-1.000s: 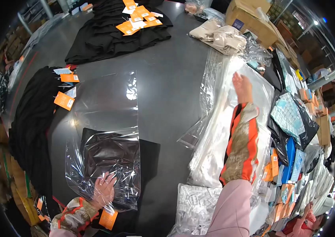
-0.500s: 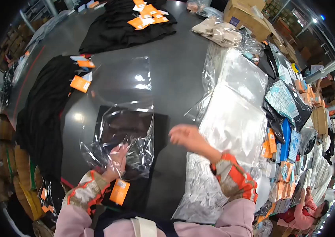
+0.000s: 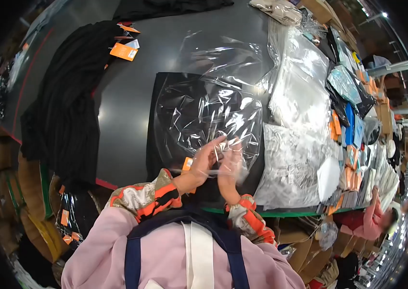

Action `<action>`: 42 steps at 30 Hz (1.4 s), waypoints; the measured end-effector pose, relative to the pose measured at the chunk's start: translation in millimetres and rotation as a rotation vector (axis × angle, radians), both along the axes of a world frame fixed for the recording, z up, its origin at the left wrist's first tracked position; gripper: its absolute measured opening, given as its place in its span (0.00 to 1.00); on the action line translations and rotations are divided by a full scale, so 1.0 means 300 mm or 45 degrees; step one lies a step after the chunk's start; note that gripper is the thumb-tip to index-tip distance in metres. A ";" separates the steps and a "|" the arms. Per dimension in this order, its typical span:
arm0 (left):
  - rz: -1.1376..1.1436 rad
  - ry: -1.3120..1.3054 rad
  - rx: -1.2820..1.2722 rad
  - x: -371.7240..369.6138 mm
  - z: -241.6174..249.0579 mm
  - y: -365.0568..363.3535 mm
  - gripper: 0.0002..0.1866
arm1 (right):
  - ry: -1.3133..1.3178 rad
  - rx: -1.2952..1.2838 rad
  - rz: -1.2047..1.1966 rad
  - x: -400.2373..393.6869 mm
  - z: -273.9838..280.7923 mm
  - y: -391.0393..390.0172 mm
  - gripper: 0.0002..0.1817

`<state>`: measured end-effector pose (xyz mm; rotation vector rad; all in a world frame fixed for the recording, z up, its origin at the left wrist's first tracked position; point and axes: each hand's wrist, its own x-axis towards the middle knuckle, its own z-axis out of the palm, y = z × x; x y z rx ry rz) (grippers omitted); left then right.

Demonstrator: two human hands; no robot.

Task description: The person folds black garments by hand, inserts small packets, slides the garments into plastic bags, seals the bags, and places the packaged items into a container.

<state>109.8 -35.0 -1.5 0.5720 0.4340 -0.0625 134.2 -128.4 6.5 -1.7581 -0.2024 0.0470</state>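
A clear plastic bag [image 3: 204, 108] lies crumpled over a folded black garment [image 3: 154, 139] on the dark table. Both hands meet at the bag's near edge. My left hand [image 3: 206, 163] is curled at the film, its fingers closed on it. Close beside it on the right, my right hand [image 3: 231, 164] is inside or behind the film, blurred, so its grip is hard to make out. An orange tag [image 3: 187, 164] shows by my left wrist.
Black garments with orange tags [image 3: 124, 51] lie on the left. A stack of clear bags [image 3: 300, 91] is on the right, with packaged goods [image 3: 353, 125] beyond. A person in pink [image 3: 370, 219] is at the lower right. Another black garment [image 3: 165, 6] lies at the far edge.
The view has shifted. My right hand has come over from the right to beside my left hand at the bag, and the bag now spreads over more of the black garment.
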 end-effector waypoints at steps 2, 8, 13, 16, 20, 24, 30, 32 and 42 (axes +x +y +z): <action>0.263 0.112 -0.057 -0.058 -0.040 0.028 0.25 | 0.315 0.116 -0.186 -0.044 -0.011 -0.001 0.21; 0.698 0.288 0.189 -0.084 -0.065 0.403 0.19 | 0.233 0.214 -0.492 -0.055 -0.106 -0.061 0.15; 0.318 -0.130 0.639 0.082 0.017 0.601 0.20 | 0.433 0.040 -0.369 0.244 -0.022 -0.010 0.14; 0.521 -0.772 1.074 0.137 0.223 0.665 0.21 | -0.282 0.274 -0.275 0.365 0.211 0.045 0.11; 1.158 -0.947 1.535 0.054 0.285 0.654 0.22 | -1.279 -1.058 -0.553 0.385 0.206 0.038 0.17; 0.431 0.036 1.169 -0.063 -0.083 0.621 0.27 | -0.914 -0.967 -0.092 0.322 -0.095 0.032 0.14; 0.070 0.481 0.123 -0.144 -0.177 0.644 0.43 | -0.459 -0.962 0.019 0.238 -0.241 0.051 0.26; 0.057 0.420 0.026 -0.120 -0.101 0.654 0.44 | -0.647 -1.036 0.148 0.253 -0.177 0.096 0.27; 0.182 0.387 1.139 0.322 -0.119 1.064 0.20 | -0.706 -0.875 0.504 0.797 -0.258 0.445 0.08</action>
